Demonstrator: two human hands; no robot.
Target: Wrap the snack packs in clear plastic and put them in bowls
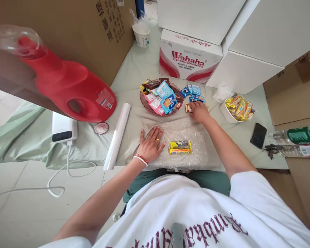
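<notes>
My left hand [150, 145] lies flat with its fingers spread, pressing the edge of a clear plastic wrap sheet [200, 151] on the cloth. Two yellow snack packets [181, 147] lie side by side on this sheet. My right hand [200, 112] is stretched forward, its fingers closed on a small brown and cream snack packet [188, 107]; its fingertips are partly hidden. Just beyond it are several blue snack packets [195, 90]. To its left, a pink-tinted glass dish [147, 106] is heaped with blue, pink and brown packets.
A white bowl [228, 113] of yellow packets and a black phone [258, 135] are on the right. Leftward lie a plastic film roll [117, 136], a red detergent bottle [74, 86] and a white power bank [64, 125] with its cable. A Wahaba box [189, 57] stands behind.
</notes>
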